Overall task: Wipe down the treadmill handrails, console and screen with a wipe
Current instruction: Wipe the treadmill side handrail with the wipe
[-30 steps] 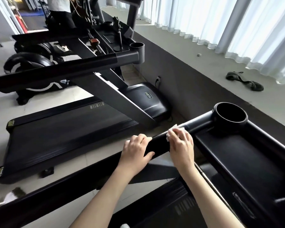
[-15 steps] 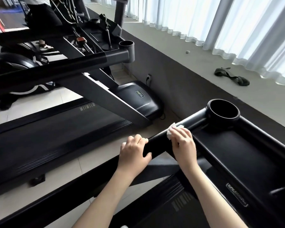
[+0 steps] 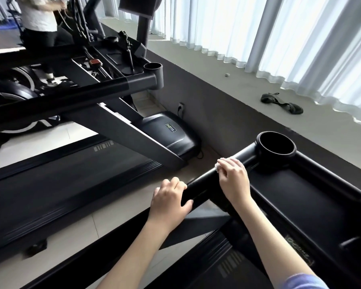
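Observation:
A black treadmill handrail (image 3: pixel 200 183) runs from lower left up to a round cup holder (image 3: pixel 276 145) at the corner of the black console tray (image 3: pixel 296 197). My left hand (image 3: pixel 169 200) grips the handrail, fingers curled over its top. Just up the rail, my right hand (image 3: pixel 233 179) presses a white wipe (image 3: pixel 217 167) against the handrail; only a small edge of the wipe shows past my fingers. The screen of this treadmill is out of view.
A second treadmill (image 3: pixel 75 167) stands to the left with its own handrail (image 3: pixel 71 94) and cup holder (image 3: pixel 153 68). A person (image 3: pixel 40 19) is at the far left back. A raised ledge (image 3: pixel 227 84) with curtains (image 3: pixel 300 42) and a dark strap (image 3: pixel 281 103) lies to the right.
My right hand with the wipe has slid up the handrail toward the cup holder. My left hand keeps its grip on the rail. The camera has tilted up slightly.

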The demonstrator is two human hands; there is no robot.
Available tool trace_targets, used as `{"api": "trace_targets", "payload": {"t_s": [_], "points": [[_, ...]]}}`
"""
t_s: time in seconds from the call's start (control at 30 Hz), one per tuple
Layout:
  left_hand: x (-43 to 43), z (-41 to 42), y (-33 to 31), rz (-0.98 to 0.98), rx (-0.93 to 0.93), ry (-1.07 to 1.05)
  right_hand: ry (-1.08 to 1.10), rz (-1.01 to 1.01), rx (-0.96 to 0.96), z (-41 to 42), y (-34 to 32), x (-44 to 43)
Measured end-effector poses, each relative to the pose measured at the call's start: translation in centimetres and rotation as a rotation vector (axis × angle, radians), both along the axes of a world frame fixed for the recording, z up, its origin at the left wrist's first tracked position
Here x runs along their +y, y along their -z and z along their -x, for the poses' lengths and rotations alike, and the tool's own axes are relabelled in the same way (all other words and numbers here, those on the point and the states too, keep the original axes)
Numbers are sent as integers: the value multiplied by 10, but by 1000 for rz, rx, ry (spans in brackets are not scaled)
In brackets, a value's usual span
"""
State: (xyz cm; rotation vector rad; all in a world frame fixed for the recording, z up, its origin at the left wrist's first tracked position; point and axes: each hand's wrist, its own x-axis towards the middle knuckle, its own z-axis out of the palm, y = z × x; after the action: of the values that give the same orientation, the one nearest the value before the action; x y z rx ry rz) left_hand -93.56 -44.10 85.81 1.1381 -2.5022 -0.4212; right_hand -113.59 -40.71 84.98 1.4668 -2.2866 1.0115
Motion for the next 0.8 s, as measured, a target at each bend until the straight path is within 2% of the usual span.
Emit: {"api": "trace_targets", "payload": {"t_s": [0.17, 0.33, 0.5, 0.67, 0.8], "points": [[-1, 0, 5, 47, 32, 4, -51, -73, 95, 3, 16, 17], [-5, 4, 6, 81, 27, 5, 122, 2, -75, 3, 19, 18], [-14, 23, -1, 26, 62, 61, 27, 4, -50, -1, 26, 27], [-13, 46, 0, 4, 57, 124, 84, 68, -121, 32, 18, 15], [-14, 52, 4, -1, 96, 79, -110, 77, -18, 35, 17, 17]]}}
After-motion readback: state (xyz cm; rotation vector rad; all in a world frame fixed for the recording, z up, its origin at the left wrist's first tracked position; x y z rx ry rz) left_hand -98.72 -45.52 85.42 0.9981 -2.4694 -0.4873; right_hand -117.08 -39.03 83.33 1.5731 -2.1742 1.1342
